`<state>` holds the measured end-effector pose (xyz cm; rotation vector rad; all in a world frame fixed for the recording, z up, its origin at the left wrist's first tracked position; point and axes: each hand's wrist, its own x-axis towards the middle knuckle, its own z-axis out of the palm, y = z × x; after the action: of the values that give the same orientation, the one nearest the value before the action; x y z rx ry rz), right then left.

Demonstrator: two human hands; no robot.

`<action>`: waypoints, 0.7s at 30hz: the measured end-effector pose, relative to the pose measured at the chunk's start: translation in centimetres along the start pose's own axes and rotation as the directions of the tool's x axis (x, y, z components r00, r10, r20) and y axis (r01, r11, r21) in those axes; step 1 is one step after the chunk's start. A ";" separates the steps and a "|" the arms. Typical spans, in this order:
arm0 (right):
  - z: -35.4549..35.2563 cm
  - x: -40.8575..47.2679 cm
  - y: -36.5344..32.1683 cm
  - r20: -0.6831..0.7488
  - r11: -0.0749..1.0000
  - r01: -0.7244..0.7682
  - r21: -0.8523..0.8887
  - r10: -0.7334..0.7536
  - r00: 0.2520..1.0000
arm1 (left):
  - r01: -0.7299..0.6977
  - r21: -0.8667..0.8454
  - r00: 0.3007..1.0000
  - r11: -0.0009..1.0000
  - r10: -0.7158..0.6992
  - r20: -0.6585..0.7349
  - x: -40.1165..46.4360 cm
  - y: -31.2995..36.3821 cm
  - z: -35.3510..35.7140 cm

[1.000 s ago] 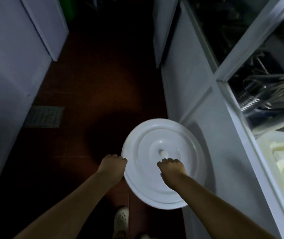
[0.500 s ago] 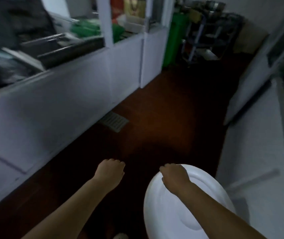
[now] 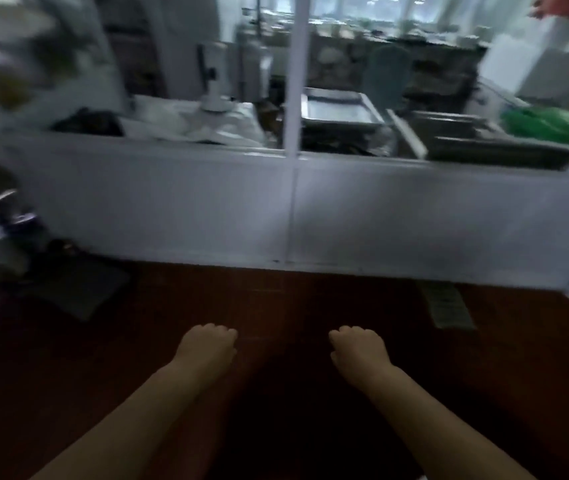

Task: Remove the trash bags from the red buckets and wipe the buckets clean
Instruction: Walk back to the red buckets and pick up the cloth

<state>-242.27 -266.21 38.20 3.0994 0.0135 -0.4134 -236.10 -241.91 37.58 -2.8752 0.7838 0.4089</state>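
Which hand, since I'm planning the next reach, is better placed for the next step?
Neither, judging by this view: the left hand and right hand hang level, fingers curled, holding nothing, over the dark floor, and no bucket shows.

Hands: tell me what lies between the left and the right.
Only bare dark floor between left hand and right hand, in the head view.
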 end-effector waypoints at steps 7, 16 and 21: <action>-3.4 7.6 -22.9 0.055 0.930 0.344 -0.130 -0.339 0.939 | 0.329 -0.228 0.943 0.916 -0.330 0.037 -12.1 -18.6 4.9; -5.1 12.3 -54.9 0.105 0.744 0.637 -0.202 -0.630 0.769 | 0.653 -0.306 0.741 0.692 -0.667 0.074 -29.2 -42.5 11.4; -5.5 14.7 -67.2 0.089 0.621 0.748 -0.236 -0.752 0.653 | 0.762 -0.326 0.616 0.559 -0.782 0.100 -35.0 -51.2 13.6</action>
<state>-227.37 -198.84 38.71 2.6685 1.2990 -0.3374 -241.78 -178.74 37.80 -3.1537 -0.6790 0.3511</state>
